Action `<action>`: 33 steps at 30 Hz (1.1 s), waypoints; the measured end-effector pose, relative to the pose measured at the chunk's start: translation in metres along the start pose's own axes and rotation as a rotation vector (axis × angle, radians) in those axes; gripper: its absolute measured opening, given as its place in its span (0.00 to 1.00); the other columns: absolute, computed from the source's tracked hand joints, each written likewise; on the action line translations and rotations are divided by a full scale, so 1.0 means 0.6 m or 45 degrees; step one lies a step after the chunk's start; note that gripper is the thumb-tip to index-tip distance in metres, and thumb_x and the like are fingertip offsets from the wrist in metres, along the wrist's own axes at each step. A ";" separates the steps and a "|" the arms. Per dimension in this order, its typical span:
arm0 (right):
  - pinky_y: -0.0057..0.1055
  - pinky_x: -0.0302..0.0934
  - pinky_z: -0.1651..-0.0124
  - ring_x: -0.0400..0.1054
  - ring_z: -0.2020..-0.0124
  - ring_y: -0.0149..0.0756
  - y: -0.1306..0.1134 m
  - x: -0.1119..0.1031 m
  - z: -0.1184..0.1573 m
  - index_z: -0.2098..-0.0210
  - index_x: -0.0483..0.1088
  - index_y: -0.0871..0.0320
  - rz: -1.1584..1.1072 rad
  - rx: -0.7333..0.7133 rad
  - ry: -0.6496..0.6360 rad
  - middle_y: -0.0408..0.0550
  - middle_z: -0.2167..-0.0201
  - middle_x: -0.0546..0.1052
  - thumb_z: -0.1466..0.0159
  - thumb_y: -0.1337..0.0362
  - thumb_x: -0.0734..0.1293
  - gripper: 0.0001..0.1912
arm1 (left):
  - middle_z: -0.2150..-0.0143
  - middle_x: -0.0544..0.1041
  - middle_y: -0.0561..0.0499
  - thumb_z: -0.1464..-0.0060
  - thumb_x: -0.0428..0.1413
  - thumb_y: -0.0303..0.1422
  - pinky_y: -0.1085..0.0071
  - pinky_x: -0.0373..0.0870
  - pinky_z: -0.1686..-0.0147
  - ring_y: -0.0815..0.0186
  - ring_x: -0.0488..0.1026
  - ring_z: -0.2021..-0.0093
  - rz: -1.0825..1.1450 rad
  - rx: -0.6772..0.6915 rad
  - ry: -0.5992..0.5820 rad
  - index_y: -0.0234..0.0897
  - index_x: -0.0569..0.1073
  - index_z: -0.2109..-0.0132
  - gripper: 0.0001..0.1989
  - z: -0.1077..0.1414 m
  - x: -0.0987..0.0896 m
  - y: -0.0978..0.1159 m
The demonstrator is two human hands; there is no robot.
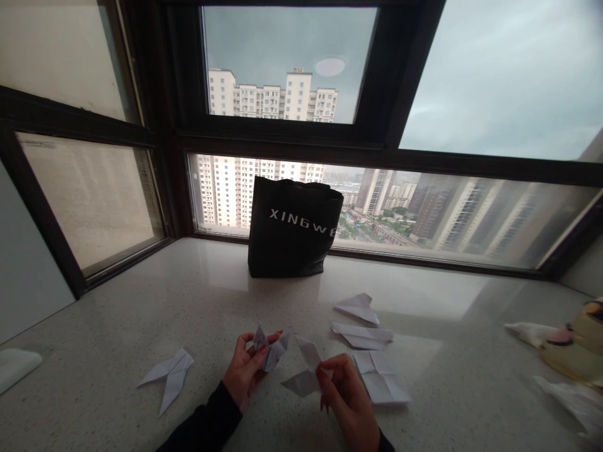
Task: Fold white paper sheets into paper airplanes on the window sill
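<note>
My left hand (247, 367) pinches a small folded paper piece (272, 353) with pointed flaps, thumb in front and fingers behind. Just to its right, my right hand (346, 389) grips another folded paper piece (306, 370) by one side, and its two pointed flaps spread toward the left. A gap separates the two pieces. Left of my hands, a folded paper shape (170, 375) with pointed arms lies on the speckled counter (217, 301). Close behind my right hand is a creased paper square (380, 376), partly covered by that hand.
Farther back lie a long folded paper strip (362, 336) and a folded paper triangle (358, 307). A black bag (294, 232) stands by the window. At the right edge are a yellowish figure (577, 345) and crumpled white plastic (572, 402). A white object (17, 367) sits far left.
</note>
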State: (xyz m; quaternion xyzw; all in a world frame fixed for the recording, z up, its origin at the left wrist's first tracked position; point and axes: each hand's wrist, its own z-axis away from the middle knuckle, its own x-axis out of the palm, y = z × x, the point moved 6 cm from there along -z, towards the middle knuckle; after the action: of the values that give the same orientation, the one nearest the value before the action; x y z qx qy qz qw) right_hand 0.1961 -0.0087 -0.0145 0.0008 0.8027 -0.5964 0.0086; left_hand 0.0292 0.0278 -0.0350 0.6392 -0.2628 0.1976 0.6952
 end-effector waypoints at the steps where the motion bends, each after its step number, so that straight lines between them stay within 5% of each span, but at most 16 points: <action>1: 0.23 0.54 0.81 0.56 0.83 0.26 0.000 0.001 -0.001 0.67 0.58 0.56 -0.010 -0.010 -0.008 0.37 0.82 0.62 0.43 0.57 0.59 0.09 | 0.57 0.73 0.43 0.61 0.60 0.32 0.67 0.63 0.63 0.61 0.71 0.60 0.000 0.015 -0.012 0.39 0.59 0.65 0.18 0.000 0.000 0.001; 7: 0.22 0.54 0.82 0.58 0.82 0.27 -0.010 0.011 -0.005 0.52 0.49 0.54 -0.079 0.020 -0.104 0.40 0.77 0.68 0.43 0.58 0.60 0.22 | 0.53 0.69 0.43 0.63 0.60 0.30 0.69 0.62 0.62 0.60 0.68 0.57 -0.004 -0.002 -0.106 0.38 0.63 0.58 0.21 0.001 0.009 0.002; 13: 0.25 0.59 0.79 0.62 0.81 0.27 0.002 0.009 -0.007 0.61 0.60 0.58 -0.065 0.042 -0.124 0.45 0.75 0.70 0.44 0.57 0.61 0.14 | 0.57 0.71 0.43 0.66 0.61 0.30 0.70 0.62 0.62 0.60 0.68 0.58 -0.072 0.017 -0.091 0.36 0.68 0.63 0.18 0.000 0.008 0.010; 20: 0.25 0.59 0.82 0.65 0.82 0.30 -0.003 0.013 -0.006 0.69 0.57 0.58 -0.125 0.062 -0.128 0.40 0.83 0.67 0.44 0.55 0.61 0.12 | 0.74 0.72 0.56 0.71 0.62 0.31 0.73 0.64 0.71 0.69 0.69 0.73 -0.020 -0.012 0.056 0.40 0.64 0.69 0.18 -0.005 -0.011 0.000; 23: 0.21 0.55 0.86 0.60 0.86 0.26 0.002 0.012 -0.005 0.70 0.55 0.57 -0.085 0.084 -0.119 0.36 0.86 0.64 0.44 0.55 0.60 0.12 | 0.74 0.71 0.56 0.71 0.63 0.31 0.71 0.64 0.70 0.67 0.70 0.72 -0.029 -0.060 0.043 0.40 0.63 0.69 0.20 -0.004 -0.008 -0.004; 33: 0.21 0.51 0.81 0.56 0.80 0.26 0.006 0.006 -0.006 0.71 0.58 0.58 0.031 -0.003 -0.071 0.39 0.79 0.63 0.44 0.58 0.60 0.10 | 0.69 0.74 0.51 0.69 0.62 0.31 0.70 0.63 0.67 0.66 0.71 0.70 -0.068 -0.045 -0.012 0.39 0.64 0.65 0.20 0.002 -0.002 0.003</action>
State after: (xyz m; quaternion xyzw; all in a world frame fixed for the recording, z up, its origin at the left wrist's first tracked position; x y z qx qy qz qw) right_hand 0.1922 -0.0043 -0.0168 -0.0061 0.8028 -0.5950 0.0383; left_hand 0.0270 0.0271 -0.0340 0.6346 -0.2522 0.1714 0.7101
